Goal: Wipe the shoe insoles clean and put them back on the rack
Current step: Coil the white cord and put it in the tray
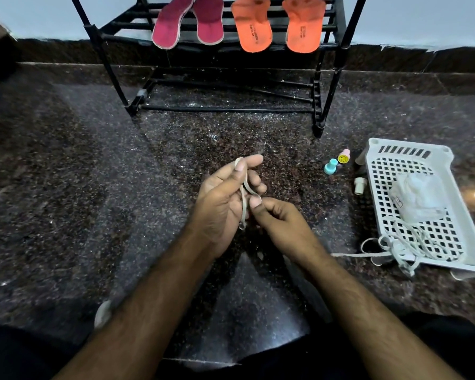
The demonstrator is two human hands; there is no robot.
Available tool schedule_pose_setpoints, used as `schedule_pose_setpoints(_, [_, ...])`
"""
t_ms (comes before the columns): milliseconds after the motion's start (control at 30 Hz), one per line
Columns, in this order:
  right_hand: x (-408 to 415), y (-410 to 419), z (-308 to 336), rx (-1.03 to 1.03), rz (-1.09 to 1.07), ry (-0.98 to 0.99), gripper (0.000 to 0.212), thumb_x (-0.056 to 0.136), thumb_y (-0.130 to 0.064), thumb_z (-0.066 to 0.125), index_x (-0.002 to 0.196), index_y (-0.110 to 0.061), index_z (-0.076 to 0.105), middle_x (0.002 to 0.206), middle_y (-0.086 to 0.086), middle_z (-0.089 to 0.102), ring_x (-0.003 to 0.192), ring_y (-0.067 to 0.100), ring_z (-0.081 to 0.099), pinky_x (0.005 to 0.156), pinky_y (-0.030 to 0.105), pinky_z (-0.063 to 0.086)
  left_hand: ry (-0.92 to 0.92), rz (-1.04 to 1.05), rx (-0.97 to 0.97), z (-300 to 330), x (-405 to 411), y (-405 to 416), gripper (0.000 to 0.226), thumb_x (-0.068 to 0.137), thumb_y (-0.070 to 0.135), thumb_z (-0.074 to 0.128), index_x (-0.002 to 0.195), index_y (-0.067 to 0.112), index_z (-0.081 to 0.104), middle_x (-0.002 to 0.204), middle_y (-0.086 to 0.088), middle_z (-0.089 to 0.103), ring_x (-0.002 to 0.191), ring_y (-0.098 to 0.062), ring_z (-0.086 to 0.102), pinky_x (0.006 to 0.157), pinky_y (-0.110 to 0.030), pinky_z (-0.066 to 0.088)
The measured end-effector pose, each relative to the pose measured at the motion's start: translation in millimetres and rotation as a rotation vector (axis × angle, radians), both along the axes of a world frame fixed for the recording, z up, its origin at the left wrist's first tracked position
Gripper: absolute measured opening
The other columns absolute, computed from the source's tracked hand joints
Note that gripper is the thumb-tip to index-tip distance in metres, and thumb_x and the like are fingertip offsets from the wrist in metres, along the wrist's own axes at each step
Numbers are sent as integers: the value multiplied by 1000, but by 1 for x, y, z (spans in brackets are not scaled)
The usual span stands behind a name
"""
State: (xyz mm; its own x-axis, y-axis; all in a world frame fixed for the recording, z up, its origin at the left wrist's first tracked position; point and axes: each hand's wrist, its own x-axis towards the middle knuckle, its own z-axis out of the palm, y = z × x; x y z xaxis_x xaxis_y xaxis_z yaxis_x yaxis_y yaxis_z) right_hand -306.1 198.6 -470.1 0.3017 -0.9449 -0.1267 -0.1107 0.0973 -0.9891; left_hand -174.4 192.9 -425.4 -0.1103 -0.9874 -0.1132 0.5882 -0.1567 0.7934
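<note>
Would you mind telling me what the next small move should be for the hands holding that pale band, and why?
Probably set the pale elastic band aside, perhaps by the white perforated plastic basket, since the left hand and right hand both hold it, and all four insoles, the two dark pink foam insoles and two orange foam insoles, already lie on the black metal rack.

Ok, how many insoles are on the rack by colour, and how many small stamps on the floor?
Dark pink foam insoles: 2, second one
Orange foam insoles: 2, second one
Small plastic stamps: 2, teal and pink with a smiley face
Total: 6
</note>
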Motion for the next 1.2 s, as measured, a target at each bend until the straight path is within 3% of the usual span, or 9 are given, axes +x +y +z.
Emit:
schedule_pose_setpoints(67, [1,3,0,111,68,-192,48,97,-54,55,91,-7,65,84,9,62,78,21,51,72,34,41,12,15,-6,0,0,-3,30,105,16,44,122,3,65,78,-2,55,72,-11,56,81,-30,50])
schedule_pose_setpoints(133, [3,6,2,140,122,-282,33,100,-39,56,98,-7,62,80,11,64,70,17,54,66,25,44,24,52,-11,0,3,-5,28,106,14,43,120,3,64,77,-1,52,70,-10,53,77,-27,51])
schedule_pose_setpoints(233, [4,5,-1,113,87,-152,18,103,-24,54,90,-14,60,63,3,59,53,9,47,52,18,37,29,108,-8,0,11,-9,26,105,13,42,117,4,64,77,1,52,66,-7,48,63,-21,47])
schedule_pose_setpoints(367, [-4,-2,-7,48,24,128,33,101,-37,57,76,-16,61,57,-2,52,45,8,37,43,24,28,18,110,-27,3,20,-12,26,100,19,50,116,6,65,78,3,55,58,-3,42,51,-18,34])
schedule_pose_setpoints(533, [-6,4,9,170,176,49,29,103,-32,54,81,-13,61,55,-4,42,42,2,31,40,15,24,104,151,-63,6,24,-14,33,102,13,44,131,2,56,95,0,63,75,-6,53,70,-22,48])
schedule_pose_setpoints(767, [-10,7,12,284,320,102,28,100,-31,59,84,-9,64,59,-1,47,48,6,39,40,12,30,126,127,-65,8,25,-15,34,104,8,40,135,14,53,94,0,58,67,-6,48,57,-20,44])
schedule_pose_setpoints(867, [-8,10,8,262,429,174,35,100,-32,61,89,0,69,64,1,55,52,5,43,47,14,33,89,186,-11,8,32,-19,29,107,16,37,131,12,55,79,2,51,53,-1,39,41,-14,34])
schedule_pose_setpoints(1033, [-8,0,6,364,72,94,27,100,-30,59,79,-16,67,60,-1,53,45,9,36,42,19,22,-62,132,49,7,28,-15,37,104,44,40,101,13,59,64,7,37,47,-2,26,36,-17,20])
schedule_pose_setpoints(1200, [-15,-9,14,385,-235,-100,32,100,-28,57,71,-17,62,56,-5,47,44,4,32,38,17,22,-320,-330,124,1,17,-7,44,103,48,41,73,19,55,54,6,32,41,-4,20,38,-14,16])
